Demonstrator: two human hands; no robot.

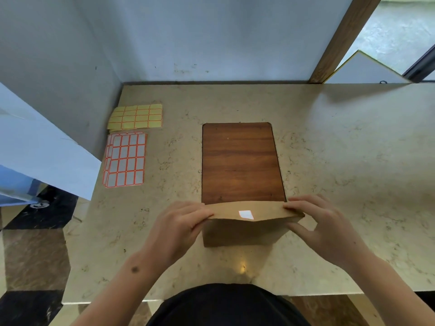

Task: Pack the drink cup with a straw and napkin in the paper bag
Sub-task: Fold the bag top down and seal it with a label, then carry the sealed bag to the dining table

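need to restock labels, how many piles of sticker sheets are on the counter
2. A yellow pile lies at the far left near the wall; a white pile with orange borders lies just in front of it. The sheets in each overlap, so they can't be counted.

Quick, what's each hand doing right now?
Left hand: pinching the left end of the paper bag's folded top.
Right hand: pinching the right end of the same fold.

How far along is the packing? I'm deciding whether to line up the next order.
Nearly done, it seems. The paper bag stands with its top folded over and a white sticker on the flap. The left hand and right hand pinch the fold's two ends. The cup, straw and napkin aren't visible, presumably inside. Only letting go seems left.
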